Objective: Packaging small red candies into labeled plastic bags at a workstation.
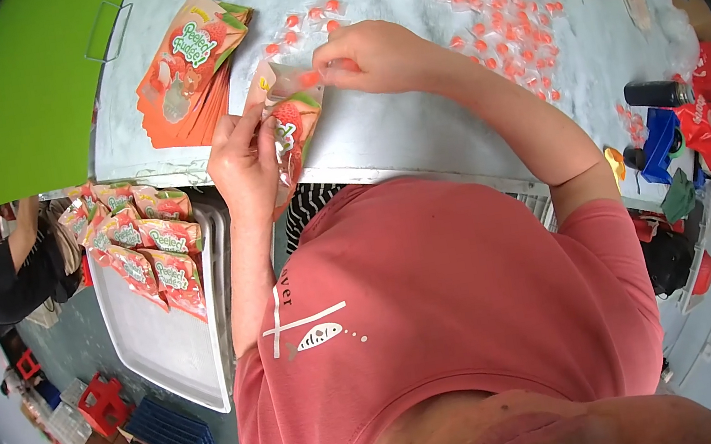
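I stood watching the person's left hand (244,170) pinch one side of a printed pouch (296,130) between thumb and fingers, holding it tilted across the front edge of the metal table (388,134). The pouch's open mouth lay over the tabletop, its lower end in front of the edge. The right hand (350,62) was just beside that mouth, fingertips drawn together on what looked like red wrapped sweets (311,78) — too blurred for me to count.

The mouth seemed the weak spot. Only one side was gripped, so if that pinch slackened the opening could fold shut, and a sweet might catch on the rim and drop, perhaps to the floor, since the pouch hung partly past the table. A twist of film snagging in the top could also spoil the closure.

The stack of flat pouches (191,72) worried me a little too — it was fanned unevenly near the left forearm, and a knock could send some sliding. Below, filled pouches (147,239) crowded one end of a tray (166,370), overlapping; another laid carelessly on top might topple off.
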Available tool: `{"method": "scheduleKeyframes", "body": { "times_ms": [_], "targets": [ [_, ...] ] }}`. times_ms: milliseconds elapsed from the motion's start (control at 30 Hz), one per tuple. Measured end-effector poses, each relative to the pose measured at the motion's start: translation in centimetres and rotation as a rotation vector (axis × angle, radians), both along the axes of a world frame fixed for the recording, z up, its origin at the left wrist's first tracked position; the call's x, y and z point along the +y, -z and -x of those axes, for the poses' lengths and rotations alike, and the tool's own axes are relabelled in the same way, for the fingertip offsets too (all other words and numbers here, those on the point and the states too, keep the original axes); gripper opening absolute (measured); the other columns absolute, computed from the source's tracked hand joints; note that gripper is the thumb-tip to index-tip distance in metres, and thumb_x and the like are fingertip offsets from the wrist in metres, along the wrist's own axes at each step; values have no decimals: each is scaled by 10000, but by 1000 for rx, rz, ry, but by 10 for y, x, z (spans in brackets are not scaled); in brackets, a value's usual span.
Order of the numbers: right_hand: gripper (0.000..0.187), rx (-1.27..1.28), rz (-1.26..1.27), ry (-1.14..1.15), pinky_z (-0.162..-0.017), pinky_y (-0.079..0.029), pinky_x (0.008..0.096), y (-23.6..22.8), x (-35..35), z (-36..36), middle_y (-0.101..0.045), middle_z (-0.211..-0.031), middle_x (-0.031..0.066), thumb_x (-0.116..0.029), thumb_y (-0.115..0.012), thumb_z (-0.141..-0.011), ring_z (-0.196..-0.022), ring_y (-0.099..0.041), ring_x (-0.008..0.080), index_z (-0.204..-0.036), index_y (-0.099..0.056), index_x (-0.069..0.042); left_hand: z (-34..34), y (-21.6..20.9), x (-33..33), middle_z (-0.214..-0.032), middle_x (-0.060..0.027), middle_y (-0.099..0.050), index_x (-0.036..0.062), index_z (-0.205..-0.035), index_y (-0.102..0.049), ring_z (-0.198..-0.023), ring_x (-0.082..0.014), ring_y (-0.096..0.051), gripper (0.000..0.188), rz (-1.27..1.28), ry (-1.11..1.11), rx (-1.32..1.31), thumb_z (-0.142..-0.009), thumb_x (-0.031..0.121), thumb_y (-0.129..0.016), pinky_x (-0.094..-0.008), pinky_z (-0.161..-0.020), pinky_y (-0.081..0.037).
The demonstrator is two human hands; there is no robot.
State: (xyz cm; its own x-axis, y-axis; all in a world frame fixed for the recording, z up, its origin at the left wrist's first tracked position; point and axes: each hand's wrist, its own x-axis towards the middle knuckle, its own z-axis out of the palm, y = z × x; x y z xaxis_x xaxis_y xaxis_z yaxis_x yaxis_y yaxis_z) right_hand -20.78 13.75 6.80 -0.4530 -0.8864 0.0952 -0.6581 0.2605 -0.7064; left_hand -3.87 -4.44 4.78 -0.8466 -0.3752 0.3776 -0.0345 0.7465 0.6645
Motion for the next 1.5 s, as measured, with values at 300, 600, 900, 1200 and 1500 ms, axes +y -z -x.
{"method": "scheduleKeyframes", "body": {
  "times_ms": [300,600,900,1200,1500],
  "targets": [
    [174,37,-136,-93,-625,-451,361,-11,-23,0,-590,-724,63,-252,-657,-866,-702,-599,220,-909,-636,-85,1,-2,13,-783,-101,-593,32,-1016,-719,-673,-246,-612,195,90,82,6,-822,48,-722,-347,-627,-501],
    [452,-343,133,274,-654,-486,401,23,-33,-11,-642,-743,124,-482,-638,-901,-728,-649,274,-836,-594,-37,5,1,15,-777,-103,-582,25,-1010,-716,-655,-236,-597,184,18,89,8,-827,48,-718,-336,-620,-495],
    [385,-139,314,449,-751,-494,448,25,-43,-23,-637,-884,121,-420,-588,-935,-840,-632,343,-891,-606,-37,9,2,18,-793,-106,-600,20,-1017,-715,-657,-233,-607,196,7,86,22,-823,53,-726,-331,-623,-506],
    [213,87,390,270,-801,-483,335,38,-34,-27,-610,-1021,87,-226,-545,-979,-932,-599,240,-1073,-621,-51,8,3,19,-795,-110,-606,8,-1017,-714,-652,-238,-610,199,-23,80,16,-823,47,-728,-334,-618,-507],
    [269,-257,652,201,-996,-433,354,35,-31,-42,-598,-1200,96,-98,-467,-980,-1148,-549,238,-1189,-620,-25,7,0,19,-825,-118,-632,4,-1015,-716,-674,-217,-626,195,-41,87,-1,-823,39,-727,-319,-628,-515]
  ]
}}
